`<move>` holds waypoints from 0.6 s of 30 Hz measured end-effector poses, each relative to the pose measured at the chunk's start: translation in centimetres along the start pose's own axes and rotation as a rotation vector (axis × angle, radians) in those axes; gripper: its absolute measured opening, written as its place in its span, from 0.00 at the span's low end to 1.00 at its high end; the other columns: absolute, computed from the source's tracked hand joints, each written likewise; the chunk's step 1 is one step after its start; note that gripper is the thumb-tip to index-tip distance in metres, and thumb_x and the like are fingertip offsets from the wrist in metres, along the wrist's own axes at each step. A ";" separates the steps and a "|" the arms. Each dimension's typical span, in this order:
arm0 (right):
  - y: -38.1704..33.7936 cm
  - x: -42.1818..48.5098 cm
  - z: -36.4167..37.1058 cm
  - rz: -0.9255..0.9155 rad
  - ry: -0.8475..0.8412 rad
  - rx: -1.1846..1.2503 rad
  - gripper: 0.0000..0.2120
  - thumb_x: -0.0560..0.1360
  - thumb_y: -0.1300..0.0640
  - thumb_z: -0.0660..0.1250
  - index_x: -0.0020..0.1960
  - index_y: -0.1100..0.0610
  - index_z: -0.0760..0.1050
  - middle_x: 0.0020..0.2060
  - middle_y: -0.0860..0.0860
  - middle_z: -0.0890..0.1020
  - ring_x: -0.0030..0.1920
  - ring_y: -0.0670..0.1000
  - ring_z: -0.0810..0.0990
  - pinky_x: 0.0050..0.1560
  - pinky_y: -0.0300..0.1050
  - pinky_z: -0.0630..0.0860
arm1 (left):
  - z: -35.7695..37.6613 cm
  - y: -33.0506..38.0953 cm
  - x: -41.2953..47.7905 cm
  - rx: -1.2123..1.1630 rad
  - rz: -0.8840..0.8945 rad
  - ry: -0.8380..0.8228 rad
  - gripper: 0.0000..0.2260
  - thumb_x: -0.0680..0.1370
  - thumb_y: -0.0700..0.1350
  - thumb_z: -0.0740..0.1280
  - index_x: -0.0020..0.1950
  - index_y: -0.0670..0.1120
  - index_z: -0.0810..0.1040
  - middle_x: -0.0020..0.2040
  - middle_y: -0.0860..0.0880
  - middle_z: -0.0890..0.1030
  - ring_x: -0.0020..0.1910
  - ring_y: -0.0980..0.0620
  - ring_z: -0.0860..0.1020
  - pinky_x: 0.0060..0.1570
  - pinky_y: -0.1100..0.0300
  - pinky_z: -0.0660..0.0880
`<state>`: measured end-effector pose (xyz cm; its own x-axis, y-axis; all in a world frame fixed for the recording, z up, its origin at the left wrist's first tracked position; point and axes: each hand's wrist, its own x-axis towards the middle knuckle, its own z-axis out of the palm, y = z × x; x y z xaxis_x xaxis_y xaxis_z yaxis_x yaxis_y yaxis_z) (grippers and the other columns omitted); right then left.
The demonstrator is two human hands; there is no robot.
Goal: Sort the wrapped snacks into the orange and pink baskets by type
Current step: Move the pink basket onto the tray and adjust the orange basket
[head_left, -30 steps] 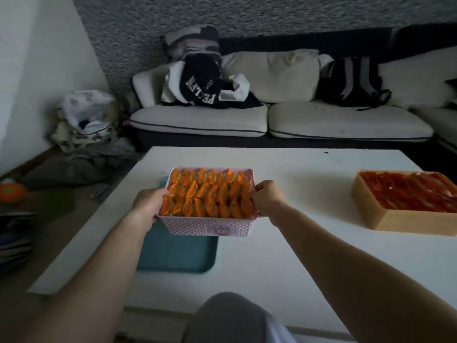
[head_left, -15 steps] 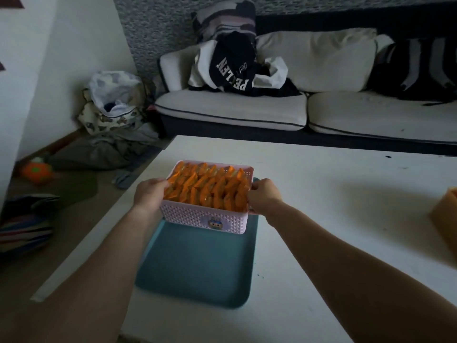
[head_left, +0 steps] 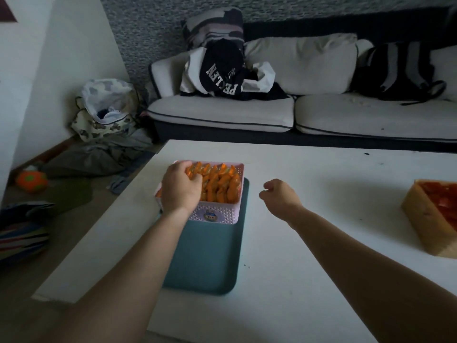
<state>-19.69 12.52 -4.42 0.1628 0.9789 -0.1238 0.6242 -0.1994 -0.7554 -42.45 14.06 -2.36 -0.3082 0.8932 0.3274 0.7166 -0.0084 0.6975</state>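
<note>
The pink basket [head_left: 217, 216] stands on the far end of a teal tray [head_left: 205, 263] and is packed with orange-wrapped snacks [head_left: 222, 184]. My left hand [head_left: 179, 188] reaches into the basket's left side, its fingers curled round some of the orange snacks. My right hand [head_left: 279, 198] hovers just right of the basket with loosely curled fingers, holding nothing. The orange basket [head_left: 420, 219] with red-wrapped snacks [head_left: 442, 201] sits at the table's right edge, partly cut off.
The white table [head_left: 309, 243] stretches between the two baskets. A sofa [head_left: 296, 112] with cushions and clothes runs behind it. Bags, clothes and an orange ball [head_left: 32, 180] lie on the floor to the left.
Both hands have let go of the pink basket, which now rests on the tray. My left hand moved into the snacks; my right hand drew away to the right.
</note>
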 end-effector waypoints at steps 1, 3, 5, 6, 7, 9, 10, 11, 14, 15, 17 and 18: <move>0.7 -0.6 -1.3 0.005 0.006 -0.013 0.21 0.80 0.55 0.64 0.71 0.58 0.73 0.68 0.55 0.77 0.67 0.57 0.75 0.65 0.48 0.71 | 0.3 1.5 -1.0 -0.018 0.032 -0.026 0.15 0.78 0.44 0.68 0.65 0.47 0.80 0.63 0.45 0.80 0.62 0.45 0.78 0.63 0.52 0.74; 2.1 -1.9 -3.9 0.016 0.027 -0.029 0.19 0.79 0.56 0.65 0.70 0.58 0.74 0.67 0.55 0.77 0.66 0.57 0.75 0.65 0.47 0.71 | 1.1 4.4 -3.0 -0.043 0.079 -0.098 0.14 0.79 0.45 0.68 0.64 0.47 0.80 0.62 0.47 0.81 0.61 0.47 0.79 0.62 0.53 0.76; 3.5 -3.4 -6.9 0.017 0.055 -0.045 0.18 0.79 0.56 0.65 0.68 0.58 0.76 0.65 0.55 0.78 0.64 0.57 0.76 0.62 0.46 0.72 | 2.3 7.2 -4.9 -0.050 0.122 -0.152 0.13 0.79 0.45 0.68 0.62 0.47 0.81 0.61 0.48 0.82 0.59 0.48 0.80 0.60 0.53 0.77; 4.2 -4.2 -8.4 0.023 0.066 -0.058 0.18 0.79 0.56 0.65 0.67 0.58 0.76 0.65 0.55 0.79 0.64 0.56 0.76 0.61 0.45 0.72 | 3.0 8.6 -5.6 -0.064 0.128 -0.178 0.13 0.78 0.45 0.68 0.62 0.47 0.81 0.60 0.48 0.82 0.59 0.47 0.80 0.60 0.52 0.77; 4.7 -4.5 -9.2 0.022 0.076 -0.068 0.18 0.79 0.56 0.65 0.67 0.58 0.76 0.64 0.55 0.79 0.63 0.57 0.77 0.60 0.45 0.72 | 3.4 9.4 -6.1 -0.081 0.116 -0.207 0.13 0.78 0.44 0.68 0.62 0.46 0.81 0.60 0.47 0.82 0.59 0.47 0.80 0.61 0.52 0.76; 6.9 -6.6 -13.1 0.036 0.122 -0.087 0.17 0.78 0.56 0.66 0.67 0.57 0.76 0.63 0.55 0.79 0.62 0.57 0.77 0.60 0.47 0.74 | 5.0 12.9 -8.2 -0.106 0.136 -0.270 0.13 0.77 0.43 0.68 0.61 0.45 0.82 0.61 0.45 0.82 0.60 0.45 0.80 0.61 0.52 0.75; 7.9 -7.4 -14.8 0.045 0.144 -0.095 0.17 0.78 0.56 0.66 0.67 0.57 0.77 0.62 0.55 0.80 0.61 0.58 0.78 0.60 0.47 0.75 | 5.9 14.5 -9.1 -0.106 0.150 -0.293 0.12 0.77 0.43 0.68 0.59 0.45 0.82 0.60 0.45 0.82 0.59 0.45 0.80 0.60 0.53 0.76; 8.8 -8.1 -16.1 0.048 0.164 -0.102 0.17 0.78 0.56 0.66 0.66 0.57 0.77 0.62 0.56 0.80 0.60 0.58 0.78 0.59 0.48 0.76 | 6.4 15.7 -9.8 -0.101 0.159 -0.312 0.11 0.77 0.43 0.68 0.58 0.46 0.83 0.59 0.45 0.82 0.58 0.45 0.80 0.59 0.55 0.76; 12.8 -10.8 -21.2 0.092 0.250 -0.096 0.16 0.78 0.57 0.67 0.65 0.58 0.78 0.59 0.57 0.82 0.58 0.58 0.79 0.55 0.47 0.76 | 9.1 20.0 -12.9 -0.101 0.203 -0.359 0.07 0.78 0.44 0.66 0.53 0.49 0.83 0.58 0.48 0.81 0.53 0.46 0.80 0.53 0.56 0.76; 14.5 -11.8 -23.0 0.118 0.290 -0.093 0.15 0.78 0.58 0.67 0.63 0.58 0.80 0.57 0.57 0.83 0.56 0.58 0.80 0.51 0.46 0.75 | 10.2 21.6 -14.2 -0.100 0.214 -0.389 0.07 0.78 0.44 0.66 0.52 0.51 0.82 0.57 0.48 0.80 0.52 0.46 0.80 0.52 0.55 0.77; 17.4 -13.5 -25.9 0.151 0.347 -0.081 0.10 0.78 0.59 0.66 0.56 0.59 0.83 0.48 0.56 0.84 0.45 0.56 0.80 0.43 0.45 0.73 | 12.2 24.0 -16.3 -0.092 0.239 -0.451 0.06 0.77 0.45 0.66 0.50 0.52 0.81 0.57 0.49 0.80 0.52 0.47 0.80 0.52 0.54 0.78; 18.9 -14.1 -27.2 0.169 0.382 -0.063 0.08 0.78 0.59 0.65 0.51 0.59 0.83 0.43 0.55 0.84 0.40 0.54 0.79 0.41 0.47 0.73 | 13.3 25.0 -17.3 -0.091 0.248 -0.486 0.05 0.77 0.46 0.66 0.50 0.53 0.81 0.56 0.49 0.81 0.52 0.47 0.80 0.53 0.54 0.78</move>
<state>10.63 -6.34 0.53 0.5312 0.8471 0.0137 0.6081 -0.3700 -0.7023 -10.86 4.43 0.97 0.2029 0.9640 0.1719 0.6674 -0.2646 0.6961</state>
